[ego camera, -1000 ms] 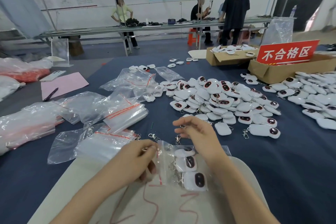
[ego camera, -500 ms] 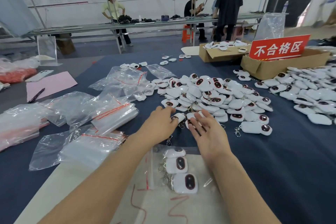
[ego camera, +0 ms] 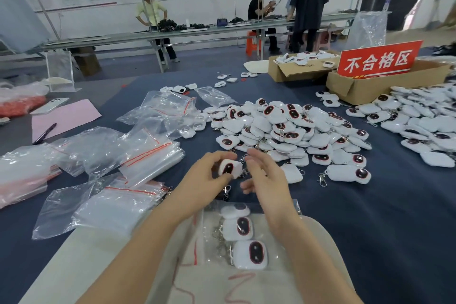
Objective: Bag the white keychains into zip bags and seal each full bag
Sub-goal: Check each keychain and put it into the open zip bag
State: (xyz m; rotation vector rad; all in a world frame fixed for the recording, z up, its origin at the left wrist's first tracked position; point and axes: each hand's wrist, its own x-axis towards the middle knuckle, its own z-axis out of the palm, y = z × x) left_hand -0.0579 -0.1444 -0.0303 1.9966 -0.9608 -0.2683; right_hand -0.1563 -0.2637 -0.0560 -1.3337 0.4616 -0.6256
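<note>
Left grip (ego camera: 204, 180) has fingers and thumb curled round one white keychain (ego camera: 229, 168), its dark oval face toward the camera, held above the desk (ego camera: 370, 229) just short of the big pile (ego camera: 283, 128). Right grip (ego camera: 267, 177) sits close beside it, palm turned inward, fingers loosely spread and holding nothing. Whether its fingertips touch the keychain's metal clasp cannot be told.

Below both wrists a clear zip bag (ego camera: 207, 229) with a red seal line lies on a pale board (ego camera: 74, 266) at the desk's near edge. Three keychains lie inside it in a row, with their chains bunched to their left.

Stacks of empty bags (ego camera: 148, 158) lie left of the hands on the blue cloth. A second heap (ego camera: 424, 128) spreads at the far right, next to a cardboard box (ego camera: 365, 91) carrying a red sign (ego camera: 377, 61). A pink sheet (ego camera: 64, 116) lies at the far left.
</note>
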